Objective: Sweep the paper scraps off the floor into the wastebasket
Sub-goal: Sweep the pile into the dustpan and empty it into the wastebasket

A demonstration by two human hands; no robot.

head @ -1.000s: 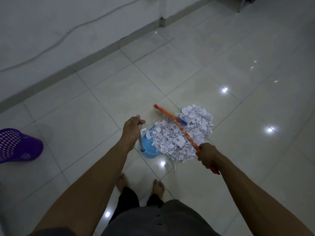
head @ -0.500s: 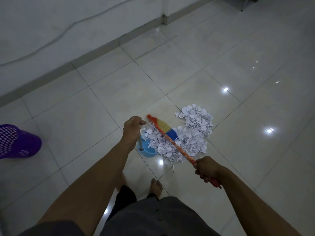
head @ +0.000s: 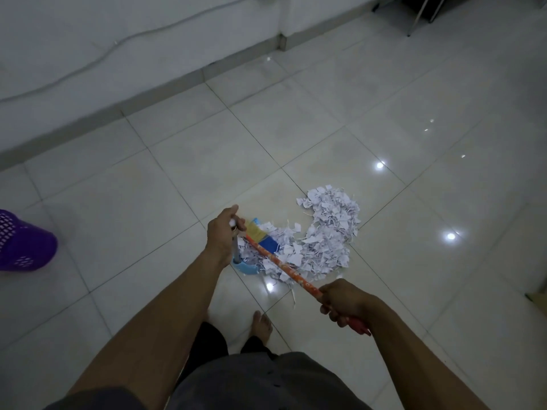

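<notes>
The left hand [head: 223,233] grips the dustpan [head: 244,268] by its upright handle, and the right hand [head: 343,300] clasps the broom [head: 284,270], whose shaft slants across the scraps [head: 328,235] heaped on the floor [head: 148,202] just right of the pan, with the wastebasket [head: 23,244] well apart to the left.

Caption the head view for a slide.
Right hand grips an orange broom against paper scraps; left hand steadies the blue dustpan; purple wastebasket at far left.

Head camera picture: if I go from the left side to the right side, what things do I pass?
Purple wastebasket → left hand → pile of paper scraps.
</notes>
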